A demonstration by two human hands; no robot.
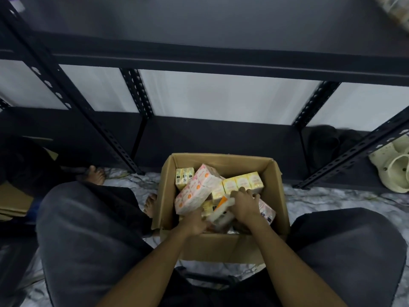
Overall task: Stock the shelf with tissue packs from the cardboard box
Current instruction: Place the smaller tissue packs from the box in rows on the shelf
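We note the box is plain brown cardboard, matt, with raw cut edges. The tissue packs inside are wrapped in thin plastic film that shows a slight gloss. We record the shelf as dark painted metal, matt, its uprights punched with holes. The floor has a smooth marbled finish. The trousers are soft grey cloth, matt.

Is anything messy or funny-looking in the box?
Yes. The tissue packs in the cardboard box lie jumbled, tilted and piled across each other, not in neat rows. A pair of pale clogs sits on the bottom shelf, an odd spot for shoes.
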